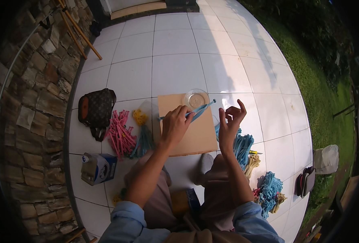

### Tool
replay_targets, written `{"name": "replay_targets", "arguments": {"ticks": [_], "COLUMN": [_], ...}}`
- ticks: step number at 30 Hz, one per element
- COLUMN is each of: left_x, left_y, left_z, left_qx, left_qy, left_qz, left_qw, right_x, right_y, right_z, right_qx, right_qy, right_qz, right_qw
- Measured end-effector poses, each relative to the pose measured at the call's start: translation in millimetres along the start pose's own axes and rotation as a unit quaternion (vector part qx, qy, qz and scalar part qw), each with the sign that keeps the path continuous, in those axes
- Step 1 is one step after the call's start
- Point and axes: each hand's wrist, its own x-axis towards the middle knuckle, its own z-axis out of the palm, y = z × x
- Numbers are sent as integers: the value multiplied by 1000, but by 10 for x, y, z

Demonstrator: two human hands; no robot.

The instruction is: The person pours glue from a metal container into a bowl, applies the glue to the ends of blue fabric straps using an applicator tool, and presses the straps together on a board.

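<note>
My left hand (176,123) is closed around a few flat light-blue strips (203,108), held over a brown cardboard sheet (191,139). The strips stick out on both sides of the hand, and one ends in a small dark-tipped knob. To the right of the cardboard my right hand (231,123) is raised with its fingers apart and nothing visible in it. A clear round bowl (196,99) stands at the sheet's far edge, just beyond the strips. Beside my right forearm lies a bundle of blue strips (243,148), partly hidden by it.
On the left are pink strips (121,133), teal strips (144,141), a yellow bunch (140,117), a dark bag (97,108) and a blue-and-grey can (98,168). Cream strips (252,165), a yellow-handled tool (255,152) and another blue pile (270,188) lie at right.
</note>
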Motion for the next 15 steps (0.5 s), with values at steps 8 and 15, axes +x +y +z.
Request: {"name": "replay_targets", "arguments": {"ticks": [8, 15], "left_x": [-72, 158], "left_y": [158, 275], "left_z": [165, 226], "left_qx": [-46, -193], "left_qy": [3, 1], "left_qz": [-16, 2], "left_qw": [999, 981], "right_x": [-109, 386], "right_y": [224, 179], "right_z": [242, -347], "right_qx": [127, 31], "right_qy": [-64, -267], "right_qz": [86, -49], "right_qw": [986, 962]}}
